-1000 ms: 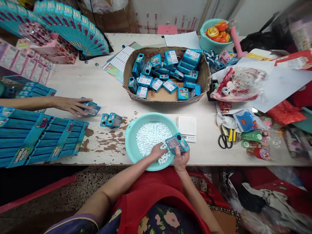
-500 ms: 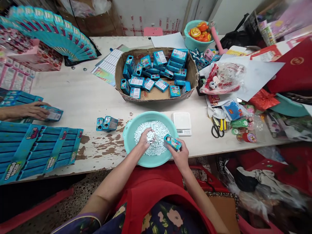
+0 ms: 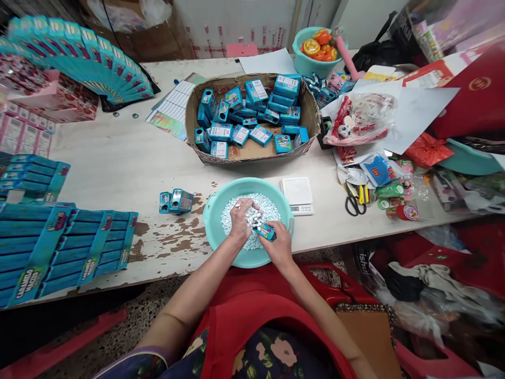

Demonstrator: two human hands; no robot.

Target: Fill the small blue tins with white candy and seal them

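A turquoise basin (image 3: 213,231) full of small white candies (image 3: 272,209) stands at the table's front edge. My left hand (image 3: 240,221) is cupped round a heap of the candies above the basin. Just right of it, my right hand (image 3: 281,245) grips a small blue box (image 3: 265,231), whose upper end meets the candies at my left fingers. Two blue boxes (image 3: 180,201) stand together left of the basin. Behind it, a cardboard box (image 3: 252,157) holds several more blue boxes.
A white scale (image 3: 296,192) sits beside the basin. Scissors (image 3: 355,202) and packets lie to the right. Stacked blue packages (image 3: 59,247) line the left side. A turquoise bowl (image 3: 311,67) of orange toys stands behind.
My two hands have come together over the basin, the blue box moving left to the candies in my left hand. The other person's hand at the left has gone from view.
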